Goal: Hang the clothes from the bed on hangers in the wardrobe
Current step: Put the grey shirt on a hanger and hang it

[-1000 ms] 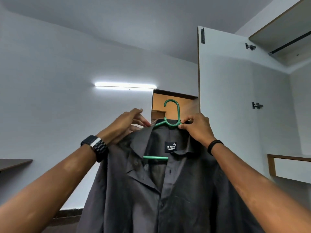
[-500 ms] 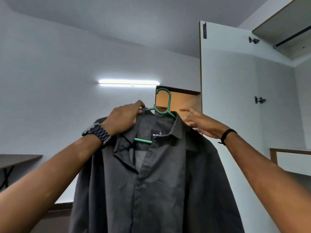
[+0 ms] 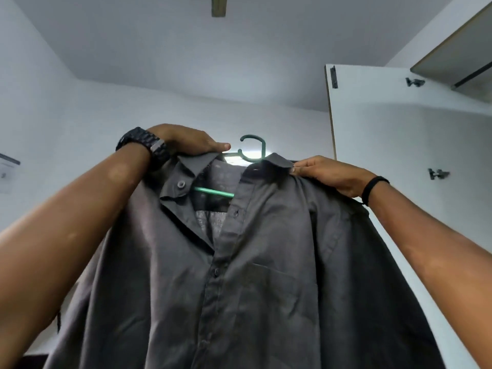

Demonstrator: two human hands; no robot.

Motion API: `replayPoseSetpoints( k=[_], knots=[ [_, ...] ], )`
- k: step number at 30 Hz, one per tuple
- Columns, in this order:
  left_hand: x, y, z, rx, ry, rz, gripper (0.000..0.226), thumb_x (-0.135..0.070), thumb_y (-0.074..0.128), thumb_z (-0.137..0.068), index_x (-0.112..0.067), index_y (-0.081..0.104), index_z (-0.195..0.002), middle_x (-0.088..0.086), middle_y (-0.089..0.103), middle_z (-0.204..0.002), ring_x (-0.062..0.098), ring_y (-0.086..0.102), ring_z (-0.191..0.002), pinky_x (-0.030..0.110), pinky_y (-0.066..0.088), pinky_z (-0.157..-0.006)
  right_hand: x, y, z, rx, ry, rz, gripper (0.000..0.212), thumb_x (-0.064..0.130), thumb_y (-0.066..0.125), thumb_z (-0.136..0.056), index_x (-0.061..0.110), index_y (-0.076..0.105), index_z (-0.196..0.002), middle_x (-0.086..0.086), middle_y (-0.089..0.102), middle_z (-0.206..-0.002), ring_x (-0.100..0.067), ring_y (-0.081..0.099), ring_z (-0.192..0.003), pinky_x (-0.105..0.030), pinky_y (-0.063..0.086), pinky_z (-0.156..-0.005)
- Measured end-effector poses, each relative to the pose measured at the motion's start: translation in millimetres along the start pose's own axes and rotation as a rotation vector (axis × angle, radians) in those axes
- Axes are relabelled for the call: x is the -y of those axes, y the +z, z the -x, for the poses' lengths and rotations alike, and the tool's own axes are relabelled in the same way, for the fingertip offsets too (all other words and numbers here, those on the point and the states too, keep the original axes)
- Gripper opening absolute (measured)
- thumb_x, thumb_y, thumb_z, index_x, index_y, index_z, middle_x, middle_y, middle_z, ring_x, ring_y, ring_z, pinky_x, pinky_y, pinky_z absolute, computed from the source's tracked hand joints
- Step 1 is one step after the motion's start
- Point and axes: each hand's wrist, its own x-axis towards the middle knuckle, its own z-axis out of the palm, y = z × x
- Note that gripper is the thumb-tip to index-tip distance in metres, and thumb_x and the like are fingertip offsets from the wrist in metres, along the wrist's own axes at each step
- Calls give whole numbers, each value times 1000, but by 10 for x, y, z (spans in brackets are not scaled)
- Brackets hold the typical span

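No text, brand, number or sign can be read anywhere: the inside neck of the dark grey button-up shirt (image 3: 255, 275) on the green plastic hanger (image 3: 253, 149) is shadowed, and any label there is too dim to make out
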Motion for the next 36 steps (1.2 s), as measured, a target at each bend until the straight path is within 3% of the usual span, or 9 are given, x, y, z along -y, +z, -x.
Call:
replayPoseSetpoints(
  k=[3, 10, 14, 17, 19, 22, 26, 30, 36],
  knots=[
    [110, 68, -24, 140, -149, -160, 65, -63, 37, -91, -14, 64, -123, 8, 63, -120, 27, 61, -110, 42, 47, -100, -52, 152, -42, 49, 42, 54, 24, 23, 56, -96, 5, 70, -91, -9, 70, -92, -17, 64, -78, -27, 53, -73],
    [1129, 1946, 33, 541, -277, -129, 55, -62, 43, -91, -15, 69, -101, 2, 64, -98, 12, 61, -77, 24, 50, -61, -1342, 1450, 299, 427, 471, 56, 22, 10, 59, -94, 8, 59, -72, -5, 62, -67, -12, 59, -60, -21, 48, -56],
    [1968, 3474, 520, 744, -490, 484, 69, -62, 60, -75, -5, 66, -114, 15, 66, -118, 29, 63, -109, 42, 50, -97, -2186, 2334, 851, 556, 696, 36, 17, 5, 58, -93, 3, 58, -76, -4, 60, -58, -11, 56, -53, -21, 45, -50],
    [2370, 4255, 945, 943, -513, 858, 51, -41, 78, -67, -11, 71, -108, 9, 70, -111, 17, 67, -100, 27, 55, -85, -2671, 2877, 1147, 585, 743, 175, 7, 5, 60, -92, 6, 65, -87, 0, 62, -65, -8, 56, -56, -17, 43, -47],
    [2521, 4705, 1117, 993, -559, 818, 56, -24, 77, -76, -9, 58, -127, 9, 63, -126, 20, 61, -114, 30, 48, -98, -2987, 3232, 1279, 590, 749, 305, 17, 8, 59, -90, 6, 68, -105, -6, 67, -90, -19, 63, -83, -20, 50, -67],
    [2632, 5206, 1152, 954, -550, 740, 39, -14, 60, -93, 0, 51, -129, 16, 61, -127, 27, 61, -112, 37, 49, -95, -3306, 3685, 1420, 500, 768, 453, 28, 10, 54, -90, 7, 66, -115, -17, 61, -121, -33, 58, -113, -33, 48, -92],
    [2840, 5623, 1045, 776, -513, 560, 37, -31, 53, -98, 2, 61, -112, 19, 66, -115, 33, 64, -103, 46, 50, -95, -3658, 4070, 1488, 376, 841, 389, 27, 9, 45, -89, 4, 63, -108, -23, 62, -114, -37, 64, -98, -41, 52, -91],
    [3080, 5992, 969, 608, -613, 393, 50, -44, 43, -100, -4, 63, -77, 13, 64, -82, 29, 61, -85, 30, 45, -71, -3922, 4307, 1487, 294, 891, 368, 23, 9, 46, -93, 1, 62, -107, -24, 62, -115, -38, 58, -104, -37, 49, -81],
    [3211, 6424, 1097, 300, -788, 301, 47, -31, 37, -102, 2, 67, -88, 24, 67, -103, 40, 59, -104, 40, 44, -90, -3983, 4697, 1560, 269, 893, 258, 36, 1, 49, -88, 3, 47, -124, -20, 52, -125, -36, 49, -118, -36, 41, -97]
  ],
)
